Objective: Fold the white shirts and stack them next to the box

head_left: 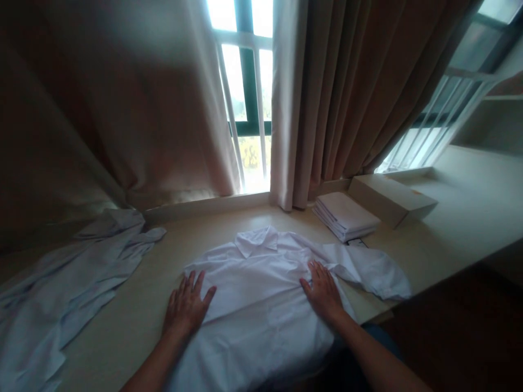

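Observation:
A white collared shirt (253, 294) lies spread on the table in front of me, its collar pointing to the window. One sleeve stretches out to the right, near the table's edge. My left hand (188, 302) rests flat on the shirt's left side with the fingers spread. On the right side of the chest, my right hand (322, 291) also lies flat, fingers extended and thumb apart. Neither hand grips the cloth. The shirt's lower end hangs toward me and is partly out of frame.
Loose white garments (81, 283) lie heaped at the left of the pale table (180, 231). A stack of folded white shirts (347, 212) sits at the back right, beside a white box (394, 196). Brown curtains (335, 87) hang before a barred window (249, 109).

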Demonstrator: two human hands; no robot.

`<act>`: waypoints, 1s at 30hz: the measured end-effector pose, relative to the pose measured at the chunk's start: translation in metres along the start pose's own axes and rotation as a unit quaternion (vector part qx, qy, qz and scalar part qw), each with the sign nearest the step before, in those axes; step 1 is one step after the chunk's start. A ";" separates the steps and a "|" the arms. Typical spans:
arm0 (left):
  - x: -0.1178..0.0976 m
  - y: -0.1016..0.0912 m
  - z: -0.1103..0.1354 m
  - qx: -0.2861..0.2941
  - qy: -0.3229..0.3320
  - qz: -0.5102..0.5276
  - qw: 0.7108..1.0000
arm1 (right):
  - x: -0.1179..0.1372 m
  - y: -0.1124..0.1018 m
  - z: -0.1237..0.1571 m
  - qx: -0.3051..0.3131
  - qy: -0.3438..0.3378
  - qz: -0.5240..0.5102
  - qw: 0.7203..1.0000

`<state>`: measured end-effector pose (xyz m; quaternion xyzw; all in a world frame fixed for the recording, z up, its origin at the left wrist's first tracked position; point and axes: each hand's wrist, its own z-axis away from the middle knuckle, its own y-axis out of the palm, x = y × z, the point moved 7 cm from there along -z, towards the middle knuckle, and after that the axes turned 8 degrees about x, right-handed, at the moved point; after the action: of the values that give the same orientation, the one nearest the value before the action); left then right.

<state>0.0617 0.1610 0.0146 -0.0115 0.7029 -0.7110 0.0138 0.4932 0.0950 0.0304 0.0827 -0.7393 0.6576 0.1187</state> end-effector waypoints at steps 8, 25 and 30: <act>0.000 0.000 -0.003 -0.002 -0.001 -0.020 1.000 | -0.017 -0.004 -0.002 -0.034 0.058 -0.011 0.998; -0.001 0.000 -0.001 -0.048 0.013 -0.021 0.999 | 0.060 0.020 -0.032 0.104 -0.039 0.002 0.994; -0.002 -0.001 -0.001 -0.046 0.017 -0.015 0.999 | 0.058 0.019 -0.033 0.112 -0.056 -0.010 0.992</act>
<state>0.0635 0.1618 0.0159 -0.0105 0.7346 -0.6784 -0.0092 0.4347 0.1317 0.0326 0.1397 -0.6652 0.7297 0.0743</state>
